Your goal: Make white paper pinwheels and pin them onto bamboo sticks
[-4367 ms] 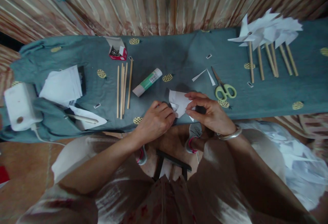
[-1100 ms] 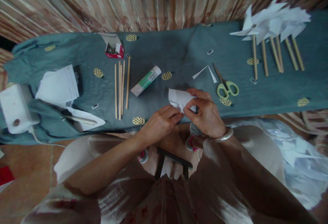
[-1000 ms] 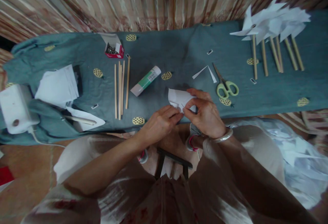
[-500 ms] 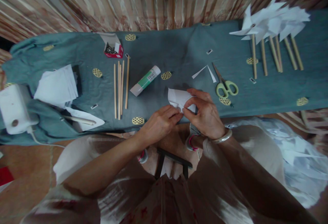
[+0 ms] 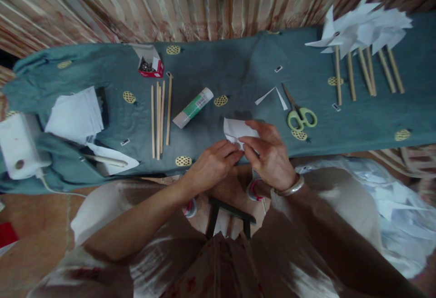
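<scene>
A small white piece of paper [image 5: 235, 127], bent over on itself, is between my two hands at the near edge of the table. My left hand [image 5: 216, 159] pinches its lower left corner, fingers pressed together. My right hand [image 5: 270, 152], with a bracelet at the wrist, grips the paper's right side between thumb and fingers and covers much of it. Just beyond lie two thin white paper slivers [image 5: 265, 96]. Green-handled scissors [image 5: 299, 114] rest to the right of them. A glue stick [image 5: 193, 107] lies on its side to the left.
Several wooden sticks [image 5: 159, 121] lie left of the glue. Behind them stands an open red box [image 5: 151, 67] of small metal pieces. A paper stack [image 5: 76, 114] and a white power block [image 5: 20, 146] are far left. Paper pinwheels [image 5: 361, 30] on sticks lie far right.
My right hand has shifted slightly left over the paper, and its fingers now cover more of the right side. My left hand stays at the corner.
</scene>
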The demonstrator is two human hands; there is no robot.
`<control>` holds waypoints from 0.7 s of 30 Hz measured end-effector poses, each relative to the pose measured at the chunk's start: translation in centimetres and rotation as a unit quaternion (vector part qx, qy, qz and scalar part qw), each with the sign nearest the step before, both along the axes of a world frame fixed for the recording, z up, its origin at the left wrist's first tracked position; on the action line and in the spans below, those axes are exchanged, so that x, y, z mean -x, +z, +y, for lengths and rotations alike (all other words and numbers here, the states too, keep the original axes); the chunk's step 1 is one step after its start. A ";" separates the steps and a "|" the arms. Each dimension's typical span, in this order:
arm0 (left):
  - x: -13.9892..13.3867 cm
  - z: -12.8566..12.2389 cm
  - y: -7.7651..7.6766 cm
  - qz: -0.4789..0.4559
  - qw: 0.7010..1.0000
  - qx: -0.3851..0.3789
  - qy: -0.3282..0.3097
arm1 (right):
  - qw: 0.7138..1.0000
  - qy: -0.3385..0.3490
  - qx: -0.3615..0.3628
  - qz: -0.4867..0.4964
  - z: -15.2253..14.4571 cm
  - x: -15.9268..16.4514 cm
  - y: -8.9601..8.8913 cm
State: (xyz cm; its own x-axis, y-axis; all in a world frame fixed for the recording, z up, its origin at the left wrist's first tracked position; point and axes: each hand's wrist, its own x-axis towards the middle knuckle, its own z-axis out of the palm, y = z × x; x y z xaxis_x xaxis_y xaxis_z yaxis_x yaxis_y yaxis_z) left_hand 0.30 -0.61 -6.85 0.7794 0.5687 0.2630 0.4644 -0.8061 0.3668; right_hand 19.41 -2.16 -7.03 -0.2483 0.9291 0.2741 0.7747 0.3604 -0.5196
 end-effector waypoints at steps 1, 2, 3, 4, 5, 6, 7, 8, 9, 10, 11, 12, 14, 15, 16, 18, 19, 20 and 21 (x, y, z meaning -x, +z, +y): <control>0.0 0.0 0.0 0.002 1.000 0.001 0.000 | 1.000 0.002 0.000 -0.010 -0.2 0.1 0.0; 0.0 0.0 0.0 0.003 1.000 0.000 0.000 | 1.000 0.002 -0.001 -0.018 -0.3 0.2 0.0; 0.0 0.0 0.0 0.003 1.000 -0.003 0.000 | 1.000 0.002 -0.002 -0.023 -0.4 0.4 -0.1; 0.0 0.0 0.0 0.002 1.000 -0.006 0.000 | 1.000 0.001 -0.005 -0.025 -0.6 0.5 -0.2; 0.0 0.0 0.0 0.001 1.000 -0.009 -0.001 | 1.000 -0.001 -0.009 -0.024 -0.7 0.7 -0.3; 0.0 0.0 0.0 0.000 1.000 -0.011 -0.001 | 1.000 -0.003 -0.015 -0.022 -0.7 0.8 -0.4; 0.0 0.0 0.0 0.000 1.000 -0.011 -0.001 | 1.000 -0.005 -0.021 -0.021 -0.8 1.0 -0.6; 0.0 0.0 0.0 0.002 1.000 -0.011 -0.001 | 0.999 -0.007 -0.026 -0.022 -0.8 1.1 -0.7; 0.0 0.0 0.0 0.003 1.000 -0.011 0.000 | 0.999 -0.009 -0.030 -0.025 -0.9 1.2 -0.8; 0.0 0.0 0.0 0.005 1.000 -0.010 0.001 | 0.999 -0.010 -0.032 -0.029 -0.9 1.2 -0.8; -0.1 0.1 0.0 0.005 1.000 -0.011 0.002 | 0.999 -0.011 -0.030 -0.032 -0.8 1.2 -0.8; -0.1 0.1 -0.1 0.005 1.000 -0.011 0.002 | 0.999 -0.011 -0.027 -0.034 -0.8 1.2 -0.7; -0.2 0.2 -0.2 0.001 1.000 -0.015 0.003 | 1.000 -0.008 -0.018 -0.023 -0.8 0.9 -0.4; -0.2 0.2 -0.2 0.000 1.000 -0.016 0.005 | 1.000 -0.005 -0.013 -0.009 -0.7 0.6 -0.2; -0.3 0.2 -0.3 -0.002 1.000 -0.019 0.007 | 1.000 -0.001 -0.008 0.010 -0.6 0.3 0.0; -0.3 0.2 -0.3 -0.008 1.000 -0.028 0.009 | 0.999 0.001 -0.004 0.047 -0.2 -0.5 0.3; -0.3 0.3 -0.3 -0.012 0.999 -0.032 0.009 | 0.998 -0.003 -0.006 0.058 0.0 -0.8 0.3; -0.3 0.3 -0.3 -0.015 0.999 -0.038 0.008 | 0.998 -0.011 -0.011 0.061 0.4 -1.2 0.3; -0.3 0.3 -0.3 -0.020 0.999 -0.045 0.008 | 0.998 -0.023 -0.018 0.056 0.8 -1.5 0.2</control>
